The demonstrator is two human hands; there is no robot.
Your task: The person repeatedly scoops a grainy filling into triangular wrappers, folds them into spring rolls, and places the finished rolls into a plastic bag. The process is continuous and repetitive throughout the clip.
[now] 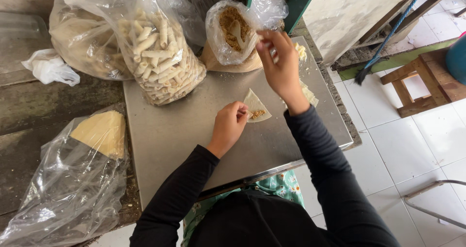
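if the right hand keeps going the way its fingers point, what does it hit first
Most likely the open plastic bag of brown filling with a white spoon in it: the right hand reaches up and left, fingertips near the bag's rim. Depth is hard to judge.

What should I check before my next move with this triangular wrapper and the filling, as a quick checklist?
1. Pale triangular pastry wrapper lies flat on the grey metal tray: ok.
2. Left hand pins the wrapper's edge: ok.
3. Spot of brown crumbly filling sits on the wrapper: ok.
4. Right hand is up at the clear plastic bag of brown filling; whether its fingers hold anything: cannot tell.
5. White spoon rests in the bag: ok.
6. Stack of spare pale wrappers within reach, behind the right wrist: ok.
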